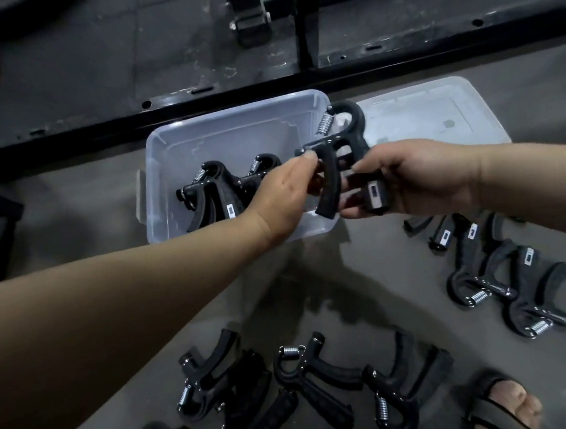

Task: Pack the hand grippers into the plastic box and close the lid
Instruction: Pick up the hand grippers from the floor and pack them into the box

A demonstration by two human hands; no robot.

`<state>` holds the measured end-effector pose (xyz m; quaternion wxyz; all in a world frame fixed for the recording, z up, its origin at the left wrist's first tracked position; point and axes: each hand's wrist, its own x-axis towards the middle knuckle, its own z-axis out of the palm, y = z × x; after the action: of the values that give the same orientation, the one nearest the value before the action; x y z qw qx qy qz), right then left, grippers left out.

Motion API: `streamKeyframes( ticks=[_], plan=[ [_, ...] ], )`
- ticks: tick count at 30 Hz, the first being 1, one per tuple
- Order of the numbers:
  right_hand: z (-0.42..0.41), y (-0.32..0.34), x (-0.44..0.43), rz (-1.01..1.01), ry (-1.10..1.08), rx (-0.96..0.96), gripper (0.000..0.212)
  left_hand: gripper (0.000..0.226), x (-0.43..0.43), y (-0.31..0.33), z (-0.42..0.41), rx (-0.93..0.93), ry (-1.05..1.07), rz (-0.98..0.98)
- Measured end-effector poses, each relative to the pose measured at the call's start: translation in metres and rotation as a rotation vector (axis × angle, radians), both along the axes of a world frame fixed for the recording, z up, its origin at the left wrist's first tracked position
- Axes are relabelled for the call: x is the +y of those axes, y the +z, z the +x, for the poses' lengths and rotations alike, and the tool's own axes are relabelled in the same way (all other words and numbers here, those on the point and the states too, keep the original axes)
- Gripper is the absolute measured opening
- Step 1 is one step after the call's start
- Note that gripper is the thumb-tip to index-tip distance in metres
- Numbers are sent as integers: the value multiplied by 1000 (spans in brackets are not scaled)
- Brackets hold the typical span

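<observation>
Both hands grasp one gripper (330, 164) over the box's (158, 176) 3 o'clock rim, left hand (287, 197) pinching its handle, right hand (416, 178) clutching its body.

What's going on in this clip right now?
A person is packing hand grippers into a clear box on the floor. Both hands hold one gripper above the box's right end: the left hand pinches its front handle, the right hand grips the other handle. Two grippers already lie inside. The lid lies off, to the box's right. More grippers wait on the floor.
</observation>
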<state>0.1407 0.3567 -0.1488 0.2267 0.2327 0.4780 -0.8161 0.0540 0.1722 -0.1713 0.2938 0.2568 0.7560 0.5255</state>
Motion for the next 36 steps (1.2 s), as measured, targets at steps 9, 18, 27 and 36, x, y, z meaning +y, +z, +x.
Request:
streamKeyframes(
  ticks=[9, 18, 27, 36],
  plan=[
    [-51, 7, -42, 464, 140, 232, 35, 19, -18, 23, -37, -156, 179, -137],
    [-30, -50, -33, 1676, 506, 748, 33, 34, -41, -3, -70, 184, 359, -580],
    [-26, -46, -43, 1794, 456, 704, 51, 40, -35, -5, -72, 423, 94, -799],
    [-27, -45, -44, 1847, 468, 697, 52, 37, -33, 4, -67, 467, -28, -876]
  ],
)
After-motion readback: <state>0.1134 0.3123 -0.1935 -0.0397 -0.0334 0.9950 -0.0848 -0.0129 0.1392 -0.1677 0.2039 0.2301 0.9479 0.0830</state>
